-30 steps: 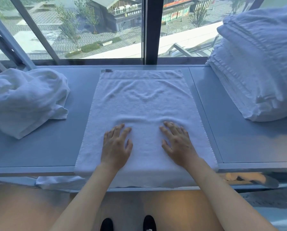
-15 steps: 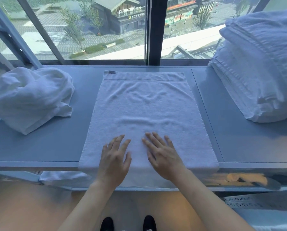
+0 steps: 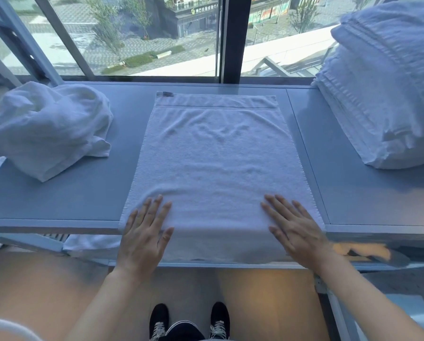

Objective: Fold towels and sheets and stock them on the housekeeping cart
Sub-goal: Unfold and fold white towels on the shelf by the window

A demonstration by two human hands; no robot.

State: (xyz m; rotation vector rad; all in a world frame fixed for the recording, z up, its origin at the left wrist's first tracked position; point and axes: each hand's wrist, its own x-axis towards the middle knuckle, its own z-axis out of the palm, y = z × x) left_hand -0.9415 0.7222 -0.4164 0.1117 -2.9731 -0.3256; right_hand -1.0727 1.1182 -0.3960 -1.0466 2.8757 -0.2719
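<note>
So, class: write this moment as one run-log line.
step: smoothing | towel: flat on shelf, near end overhanging | left hand: flat on towel | right hand: flat on towel | fold: not begun

A hotel linen-folding spot is showing: stacked white towels (image 3: 388, 94) sitting right on a window-side counter (image 3: 65, 193) overlooking streets.
</note>
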